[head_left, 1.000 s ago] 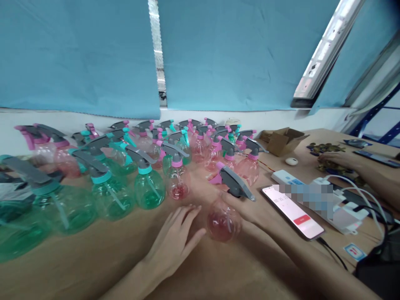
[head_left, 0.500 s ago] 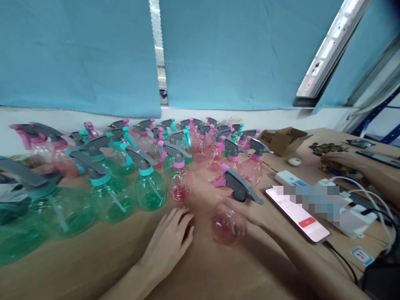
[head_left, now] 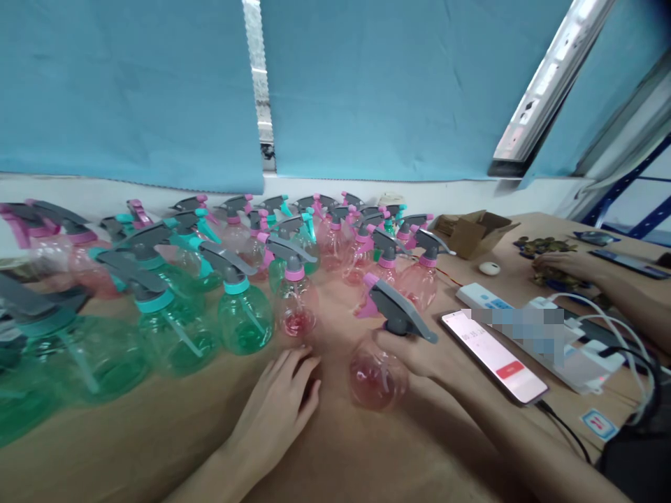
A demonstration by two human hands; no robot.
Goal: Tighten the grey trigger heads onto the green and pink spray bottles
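Note:
A clear pink spray bottle (head_left: 373, 378) with a grey and pink trigger head stands tilted slightly on the wooden table. My right hand (head_left: 414, 360) grips it around the neck from the right side, and some reddish liquid shows low in the body. Palm down on the tabletop, my left hand (head_left: 280, 395) rests with its fingers loosely bent and apart, holding nothing. Just beyond its fingertips stands another pink spray bottle (head_left: 296, 304), beside a green spray bottle (head_left: 245, 318) with a turquoise collar.
Several more pink and green spray bottles crowd the left and back, such as a large green one (head_left: 105, 356). To the right lie a phone (head_left: 490, 356), a power strip (head_left: 524, 335) with cables and an open cardboard box (head_left: 474, 234). Another person's hand (head_left: 566, 264) touches brownish pieces.
The whole scene has shifted slightly left in view as the head turned a little. Both hands keep nearly the same pose, the right still around the pink bottle's neck.

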